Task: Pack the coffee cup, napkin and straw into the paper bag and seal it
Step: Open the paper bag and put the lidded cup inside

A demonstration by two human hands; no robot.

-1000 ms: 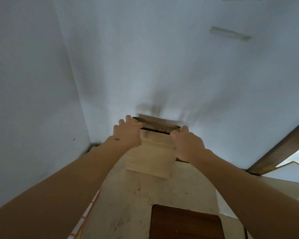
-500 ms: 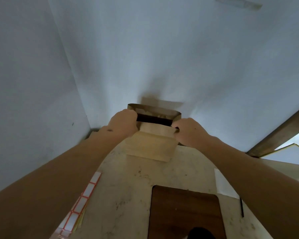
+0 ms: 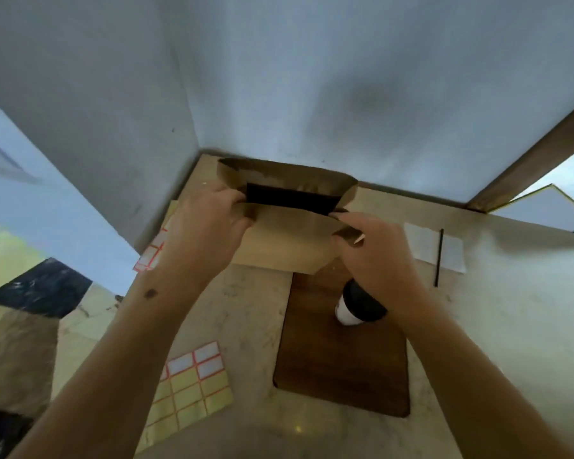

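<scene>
A brown paper bag [image 3: 285, 240] stands at the back of the marble counter, its mouth held wide and dark inside. My left hand [image 3: 206, 226] grips the left edge of the mouth; my right hand [image 3: 371, 246] grips the right edge. A white coffee cup with a black lid [image 3: 355, 306] stands on a dark wooden board [image 3: 338, 369], partly hidden behind my right wrist. To the right lies a white napkin [image 3: 451, 250] with a thin black straw [image 3: 439, 256] on it.
Sheets of red-bordered label stickers [image 3: 193, 382] lie at the front left, and more stickers [image 3: 151, 253] rest by the left wall. White walls [image 3: 345, 77] close the corner behind the bag. A wooden frame [image 3: 527, 157] runs at the right.
The view has tipped downward, bringing the cup, board, napkin, straw and stickers into sight. Both hands have pulled the bag's mouth wider apart.
</scene>
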